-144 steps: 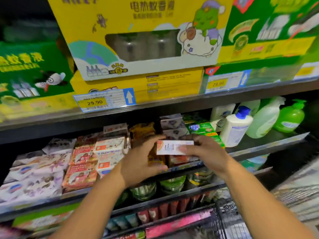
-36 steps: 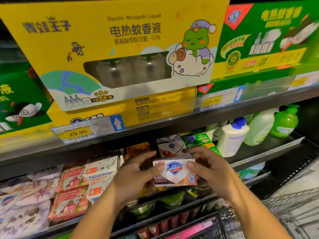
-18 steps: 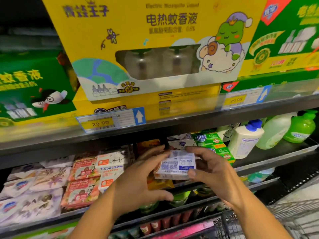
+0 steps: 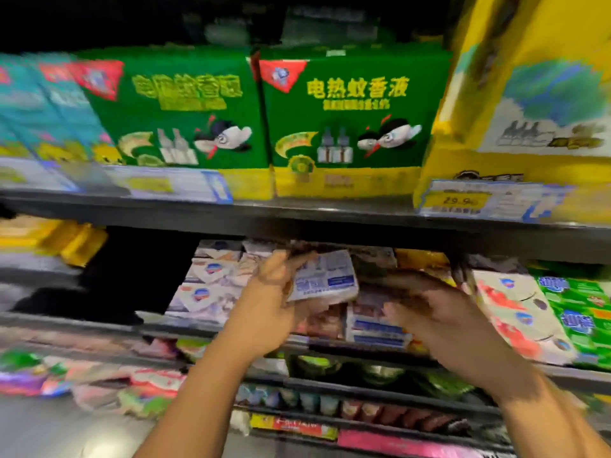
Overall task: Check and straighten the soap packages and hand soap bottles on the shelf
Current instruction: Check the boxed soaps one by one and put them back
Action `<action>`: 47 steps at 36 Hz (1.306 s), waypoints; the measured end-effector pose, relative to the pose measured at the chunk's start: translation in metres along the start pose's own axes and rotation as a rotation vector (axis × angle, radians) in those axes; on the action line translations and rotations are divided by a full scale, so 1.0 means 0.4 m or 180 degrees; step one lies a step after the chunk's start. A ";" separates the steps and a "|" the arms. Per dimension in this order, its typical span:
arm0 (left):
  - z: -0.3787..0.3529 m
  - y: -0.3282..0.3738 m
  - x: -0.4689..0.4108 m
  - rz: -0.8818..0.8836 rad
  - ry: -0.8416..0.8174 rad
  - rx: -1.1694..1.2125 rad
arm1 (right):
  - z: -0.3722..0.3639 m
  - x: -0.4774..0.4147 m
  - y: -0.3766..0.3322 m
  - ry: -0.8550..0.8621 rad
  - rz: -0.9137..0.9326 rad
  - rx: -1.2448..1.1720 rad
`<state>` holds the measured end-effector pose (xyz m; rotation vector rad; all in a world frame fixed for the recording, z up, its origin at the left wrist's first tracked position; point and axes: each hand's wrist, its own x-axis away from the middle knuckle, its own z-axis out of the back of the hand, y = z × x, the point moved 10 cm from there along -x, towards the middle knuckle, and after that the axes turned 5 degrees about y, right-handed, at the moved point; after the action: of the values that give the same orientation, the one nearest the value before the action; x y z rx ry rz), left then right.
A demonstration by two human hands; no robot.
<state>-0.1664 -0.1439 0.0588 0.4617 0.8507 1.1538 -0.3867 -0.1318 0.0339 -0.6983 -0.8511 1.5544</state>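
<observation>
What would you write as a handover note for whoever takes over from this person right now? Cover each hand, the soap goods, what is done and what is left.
Left hand: grips a white soap package with blue print, lifted in front of the shelf.
Right hand: open, blurred, holding nothing.
White shield-marked soap packs lie stacked at left; white-and-red soap boxes at right.
Done: nothing certain; the frame is blurred.
Left: set the held package back in line; hand soap bottles are out of view.
</observation>
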 end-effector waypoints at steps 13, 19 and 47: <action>0.336 -0.419 -0.007 0.0702 0.0703 -0.0506 | -0.396 -0.118 -0.192 -0.0718 0.0063 0.2268; 0.311 -0.594 -0.086 0.1126 0.0398 -0.0270 | -0.485 -0.164 -0.226 -0.0499 0.0097 0.2254; 0.180 -0.669 -0.304 0.0422 -0.0408 -0.0594 | -0.525 -0.193 -0.206 0.0011 0.0262 0.2356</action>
<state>0.0328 -0.3465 -0.0455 0.4379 0.6021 1.2981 -0.1574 -0.1741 -0.0165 -0.1940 -0.1968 1.7779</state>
